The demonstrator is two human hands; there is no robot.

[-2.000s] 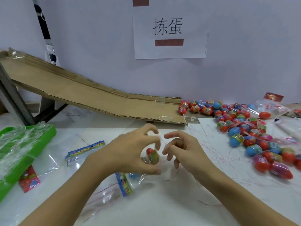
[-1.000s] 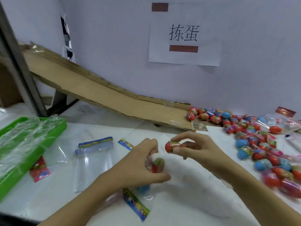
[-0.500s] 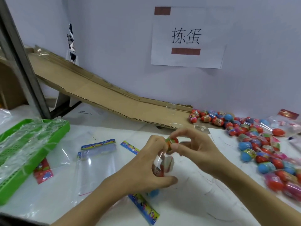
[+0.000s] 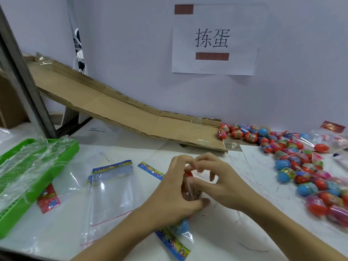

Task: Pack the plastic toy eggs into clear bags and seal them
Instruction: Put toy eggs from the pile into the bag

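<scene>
My left hand (image 4: 174,191) grips a clear bag (image 4: 185,230) at mid-table; a blue egg (image 4: 183,225) shows through the bag below that hand. My right hand (image 4: 220,182) meets the left at the bag's mouth, its fingertips pinching a red toy egg (image 4: 188,174) between the two hands. Most of that egg and the bag's opening are hidden by my fingers. A heap of red, blue and pink toy eggs (image 4: 301,166) lies on the right of the table.
Empty clear bags with colourful header strips (image 4: 111,187) lie left of my hands. A green basket (image 4: 62,155) lined with plastic film stands at the left edge. A cardboard ramp (image 4: 116,110) slopes down from the far left to the egg heap. A metal post (image 4: 20,72) rises at left.
My right hand brought a red egg from beside the bag down into its mouth and now sits close against my left hand. The view shifted slightly.
</scene>
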